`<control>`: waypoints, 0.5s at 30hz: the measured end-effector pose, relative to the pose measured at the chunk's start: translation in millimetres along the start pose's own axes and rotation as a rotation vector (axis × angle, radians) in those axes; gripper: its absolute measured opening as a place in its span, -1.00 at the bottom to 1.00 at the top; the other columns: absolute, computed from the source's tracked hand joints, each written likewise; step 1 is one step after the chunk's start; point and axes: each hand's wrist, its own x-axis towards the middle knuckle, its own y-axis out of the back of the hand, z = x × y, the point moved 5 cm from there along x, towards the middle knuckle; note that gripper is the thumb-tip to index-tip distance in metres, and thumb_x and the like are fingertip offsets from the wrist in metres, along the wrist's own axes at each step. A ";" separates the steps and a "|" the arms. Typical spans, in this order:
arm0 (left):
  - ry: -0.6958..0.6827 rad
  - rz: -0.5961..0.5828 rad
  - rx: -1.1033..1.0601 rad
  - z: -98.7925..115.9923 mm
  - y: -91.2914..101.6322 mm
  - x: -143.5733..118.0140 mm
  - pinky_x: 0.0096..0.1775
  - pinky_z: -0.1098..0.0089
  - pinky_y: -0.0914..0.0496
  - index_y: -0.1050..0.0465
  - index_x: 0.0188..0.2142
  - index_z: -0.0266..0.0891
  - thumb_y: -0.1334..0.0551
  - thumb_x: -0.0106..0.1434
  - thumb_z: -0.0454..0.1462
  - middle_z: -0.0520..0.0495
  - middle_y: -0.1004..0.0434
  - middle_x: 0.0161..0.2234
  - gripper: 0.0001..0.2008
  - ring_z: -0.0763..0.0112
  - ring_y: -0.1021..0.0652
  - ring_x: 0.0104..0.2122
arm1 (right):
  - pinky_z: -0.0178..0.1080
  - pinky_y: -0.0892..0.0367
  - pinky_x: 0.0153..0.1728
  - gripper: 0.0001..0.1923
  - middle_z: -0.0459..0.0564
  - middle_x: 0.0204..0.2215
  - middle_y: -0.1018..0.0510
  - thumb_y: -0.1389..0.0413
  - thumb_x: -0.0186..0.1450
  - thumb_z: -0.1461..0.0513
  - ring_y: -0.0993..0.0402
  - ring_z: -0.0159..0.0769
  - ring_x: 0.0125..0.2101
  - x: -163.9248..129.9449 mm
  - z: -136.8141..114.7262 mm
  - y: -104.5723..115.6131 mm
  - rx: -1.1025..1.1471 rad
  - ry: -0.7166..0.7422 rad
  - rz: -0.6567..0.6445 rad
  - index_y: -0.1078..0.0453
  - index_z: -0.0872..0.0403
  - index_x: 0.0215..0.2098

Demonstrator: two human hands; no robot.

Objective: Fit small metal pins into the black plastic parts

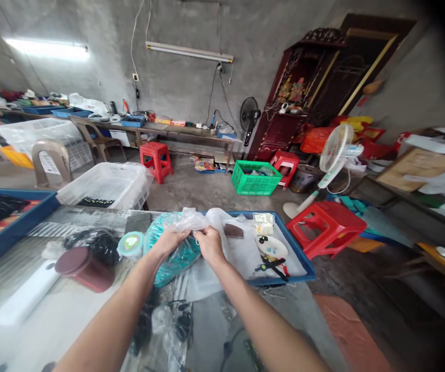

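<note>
A clear plastic bag filled with teal pieces rests on the table, partly over the left end of a blue tray. My left hand is closed on the gathered neck of this bag. Close beside it, my right hand pinches the bag's edge, with a small pale loop showing at the fingertips. White foam sheeting lies right behind and beside my right hand. Left of the bag stands a round tub with a pale teal lid. What exactly the teal pieces are, I cannot make out.
A maroon cup lies tilted at the left, near a black-filled bag. The blue tray holds a white oval dish and black straps. Beyond the table are a white crate and a red stool.
</note>
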 end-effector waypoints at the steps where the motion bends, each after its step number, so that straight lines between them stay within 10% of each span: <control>1: -0.005 -0.003 -0.028 0.0 -0.5 0.2 -0.12 0.22 -0.32 -0.42 -0.27 -0.37 -0.24 -0.10 -0.08 -0.21 -0.50 -0.19 -0.55 0.16 -0.46 -0.19 | -0.35 -0.10 -0.57 -0.90 -0.17 -0.73 -0.33 -0.06 -0.06 0.23 -0.23 -0.38 -0.60 -0.1 0.4 -1.5 -0.004 -0.009 0.002 -0.32 0.11 -0.66; 15: 0.004 -0.030 -0.208 4.8 -2.2 -1.9 -0.13 0.26 -0.28 -0.42 -0.37 -0.32 -0.28 -0.17 -0.17 -0.15 -0.51 -0.28 -0.65 0.21 -0.45 -0.27 | -0.44 0.16 -0.74 -0.92 -0.28 -0.77 -0.17 0.01 -0.13 0.27 0.05 -0.58 -0.77 3.1 4.1 -0.2 0.434 -0.174 -0.300 -0.14 0.08 -0.63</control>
